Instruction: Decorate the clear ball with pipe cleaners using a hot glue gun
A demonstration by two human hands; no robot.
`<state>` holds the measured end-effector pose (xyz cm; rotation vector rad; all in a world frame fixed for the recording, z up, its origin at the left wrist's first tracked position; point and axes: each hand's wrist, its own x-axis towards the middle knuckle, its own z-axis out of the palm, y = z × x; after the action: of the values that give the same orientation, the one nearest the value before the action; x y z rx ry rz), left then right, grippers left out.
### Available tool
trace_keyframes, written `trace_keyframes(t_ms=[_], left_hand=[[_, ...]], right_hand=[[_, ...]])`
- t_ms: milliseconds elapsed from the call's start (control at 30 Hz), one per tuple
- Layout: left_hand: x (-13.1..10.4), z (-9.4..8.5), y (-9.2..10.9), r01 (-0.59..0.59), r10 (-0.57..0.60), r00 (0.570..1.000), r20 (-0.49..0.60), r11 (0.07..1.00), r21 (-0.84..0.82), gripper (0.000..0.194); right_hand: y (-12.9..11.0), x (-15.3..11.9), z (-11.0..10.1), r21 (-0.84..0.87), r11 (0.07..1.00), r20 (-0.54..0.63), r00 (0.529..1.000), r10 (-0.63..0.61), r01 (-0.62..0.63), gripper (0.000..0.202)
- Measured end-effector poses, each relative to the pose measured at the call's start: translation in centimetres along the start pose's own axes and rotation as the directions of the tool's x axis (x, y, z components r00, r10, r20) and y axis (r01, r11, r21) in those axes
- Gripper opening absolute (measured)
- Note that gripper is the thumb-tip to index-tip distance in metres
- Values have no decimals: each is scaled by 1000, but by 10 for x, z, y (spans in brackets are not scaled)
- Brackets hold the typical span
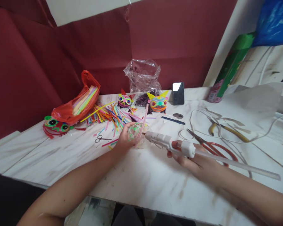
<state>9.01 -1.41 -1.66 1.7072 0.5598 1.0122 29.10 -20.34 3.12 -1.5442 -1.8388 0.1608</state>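
My left hand (124, 137) is closed around a rounded, see-through piece with green and coloured spots (133, 131); its exact kind is unclear. A pink fuzzy strip (145, 118), like a pipe cleaner, stands up at its right side, its lower end partly hidden. In my right hand (191, 163) is a white glue gun (161, 140), its nozzle pointing left, close to the strip and the spotted piece. A long, translucent glue stick (240, 165) juts from the gun's back over my right wrist. Whether the nozzle touches anything cannot be made out.
Colourful pipe cleaners (110, 114) lie behind my left hand, beside a red plastic bag (85, 103). Decorated animal heads (158, 103), a phone (178, 93) and a clear bag (143, 75) stand farther back. Small scissors (101, 138) lie left; red-handled scissors (212, 146), pliers (235, 133) and a white cable (191, 121) lie right.
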Motion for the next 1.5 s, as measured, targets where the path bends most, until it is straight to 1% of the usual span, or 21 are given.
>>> trace_keyframes(t_ms=[200,300,367,500,600,700,833,900,1033,1233,1433,1500], left_hand=[[-1,2,4,14,-14,1000,8,999,-40,67],[0,3,6,15,-15,1000,1,999,-44,65],[0,3,7,23,-23,1000,7,999,-49,66],[0,3,8,32,-30,999,32,997,-64,69],[-1,3,7,-1,1,1000,16,999,-48,67],[0,2,6,20,-20,1000,8,999,-45,67],[0,2,6,13,-12,1000,10,998,-63,68],[-1,2,7,13,-12,1000,14,998,-63,69],[-2,4,10,35,-35,999,9,997,-62,70],[-2,4,9,60,-58,998,26,996,-66,69],[-1,3,5,52,-51,999,14,997,-64,68],[-1,3,5,48,-47,999,3,998,-45,67]], right_hand=[[2,1,-3,-25,999,0,999,-33,33,34],[2,1,-1,10,999,26,999,-39,39,34],[2,0,0,25,999,20,999,-41,40,35],[3,1,-2,-21,999,11,999,-45,45,32],[1,1,-3,-21,999,37,998,-48,49,30],[-2,2,-5,10,1000,47,998,-30,29,31],[-3,4,-7,-39,999,16,1000,4,-4,28],[-2,4,-8,-56,998,8,1000,-2,3,29],[0,2,-4,-19,999,40,998,-47,48,31],[1,3,-4,-12,1000,14,999,-29,29,32],[-1,2,-3,-4,999,71,996,-50,50,30],[-1,1,-1,-4,999,71,997,-39,40,29]])
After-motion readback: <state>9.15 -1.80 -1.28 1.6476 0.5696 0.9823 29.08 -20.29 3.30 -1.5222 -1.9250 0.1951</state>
